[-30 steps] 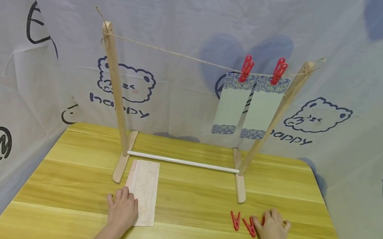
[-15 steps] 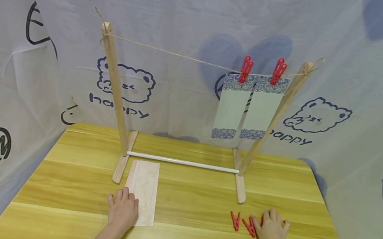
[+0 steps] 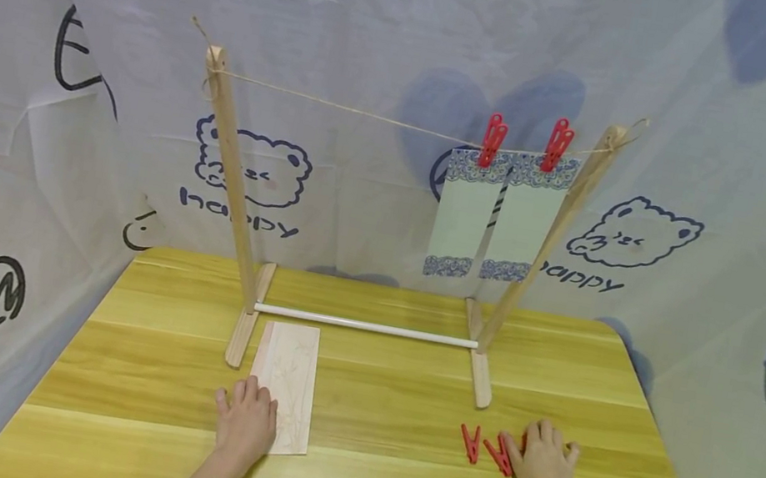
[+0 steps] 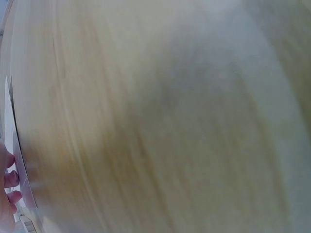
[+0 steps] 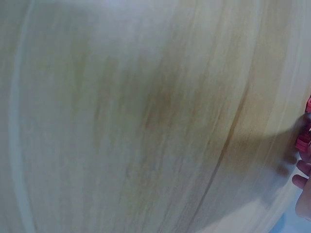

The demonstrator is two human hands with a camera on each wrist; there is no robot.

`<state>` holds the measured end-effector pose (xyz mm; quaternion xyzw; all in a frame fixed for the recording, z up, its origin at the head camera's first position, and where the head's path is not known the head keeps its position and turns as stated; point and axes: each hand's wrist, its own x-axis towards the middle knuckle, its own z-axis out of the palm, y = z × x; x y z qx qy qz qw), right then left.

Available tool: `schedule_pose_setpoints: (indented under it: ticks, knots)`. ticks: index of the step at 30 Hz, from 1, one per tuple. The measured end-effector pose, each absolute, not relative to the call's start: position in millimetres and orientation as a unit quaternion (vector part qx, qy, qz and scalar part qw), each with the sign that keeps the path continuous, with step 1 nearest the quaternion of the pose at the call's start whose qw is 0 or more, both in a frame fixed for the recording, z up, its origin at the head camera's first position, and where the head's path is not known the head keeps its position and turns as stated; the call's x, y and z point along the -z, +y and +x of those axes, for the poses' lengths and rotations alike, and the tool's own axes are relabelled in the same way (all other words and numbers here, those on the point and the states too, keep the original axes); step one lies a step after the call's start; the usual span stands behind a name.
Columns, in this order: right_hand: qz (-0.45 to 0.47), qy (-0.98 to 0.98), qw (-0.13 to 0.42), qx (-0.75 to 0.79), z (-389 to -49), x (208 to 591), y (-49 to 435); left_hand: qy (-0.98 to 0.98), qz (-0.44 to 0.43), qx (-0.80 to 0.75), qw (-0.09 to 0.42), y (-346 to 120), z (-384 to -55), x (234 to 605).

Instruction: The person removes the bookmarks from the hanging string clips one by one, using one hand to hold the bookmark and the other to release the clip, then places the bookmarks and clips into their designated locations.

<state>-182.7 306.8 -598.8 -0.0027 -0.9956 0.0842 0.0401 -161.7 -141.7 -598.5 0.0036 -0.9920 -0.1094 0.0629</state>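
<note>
My left hand [image 3: 248, 424] rests on the left edge of a small stack of pale cards [image 3: 295, 381] with faint drawings, lying on the table. In the left wrist view its fingertips [image 4: 11, 179] touch the cards' edge. On the right, my right hand [image 3: 545, 467] rests on the table with its fingers relaxed, the thumb at one red clothespin [image 3: 506, 465]. Another red clothespin [image 3: 472, 454] lies just left of that. Between thumb and forefinger a bit more red shows, mostly hidden. The right wrist view catches red clothespins [image 5: 303, 141] beside the fingers at its edge.
A wooden stand [image 3: 236, 164] with a white crossbar [image 3: 368, 326] stands at the back. Along its string [image 3: 344, 106], red clothespins [image 3: 491, 147] hold two blue-patterned cards [image 3: 465, 215] near the right post [image 3: 554, 234]. Printed cloth [image 3: 405, 14] surrounds the table [image 3: 385, 408].
Both hands stay in place on the cards and by the clothespins. The left hanging card has swung very slightly; the whole head view has shifted a little.
</note>
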Motion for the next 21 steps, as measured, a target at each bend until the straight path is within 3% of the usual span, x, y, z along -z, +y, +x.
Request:
schedule_pose_setpoints:
  ticks: [21]
  knots:
    - [-0.025, -0.993, 0.045, -0.107, -181, 585, 305, -0.992, 0.002, 0.111, 0.058, -140, -163, 592]
